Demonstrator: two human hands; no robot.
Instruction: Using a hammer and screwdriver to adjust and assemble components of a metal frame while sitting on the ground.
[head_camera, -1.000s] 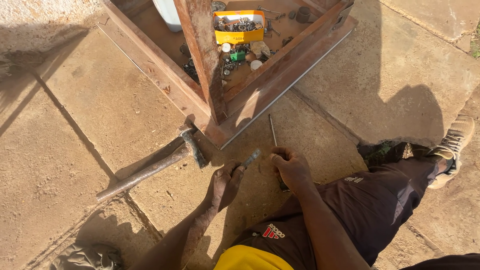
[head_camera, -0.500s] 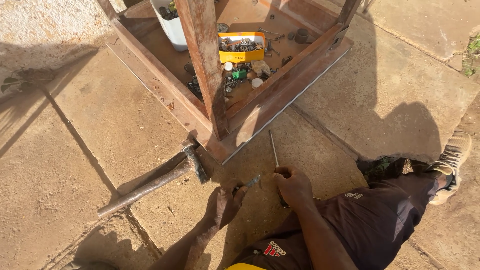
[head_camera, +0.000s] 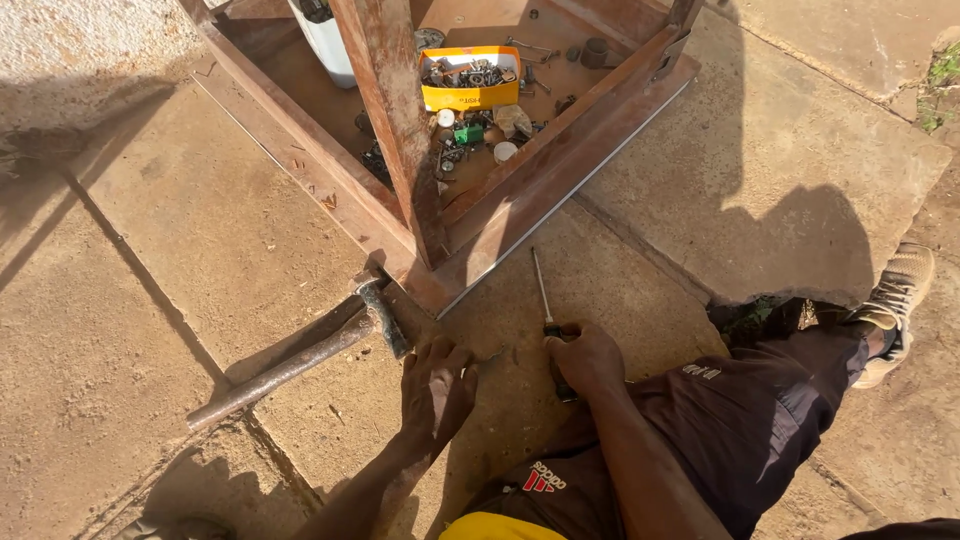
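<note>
Rough matt concrete paving (head_camera: 150, 250), rusty dull metal hammer (head_camera: 300, 360) at nine o'clock, worn reddish-brown wooden frame (head_camera: 400, 130) at twelve, glossy orange plastic tray (head_camera: 470, 92), slim metal screwdriver (head_camera: 542, 295), dark matt cloth trousers (head_camera: 760, 420)

Person sits on concrete slabs (head_camera: 150, 250), dark trousers, tan shoe (head_camera: 895, 300) at right edge. Left hand (head_camera: 435, 390) lies flat, palm down, on the slab at lower centre, fingers spread. Right hand (head_camera: 585, 358) just right of it, closed around the handle of a screwdriver (head_camera: 545, 300); shaft points up-frame toward the corner of an upturned wooden frame (head_camera: 400, 150). Hammer (head_camera: 300, 360) lies on the slab left of the left hand, head near the frame corner, handle running lower left. Inside the frame, top centre: orange tray (head_camera: 470, 80) of small metal parts, loose hardware scattered beside it, white container (head_camera: 328, 40) at upper left.
</note>
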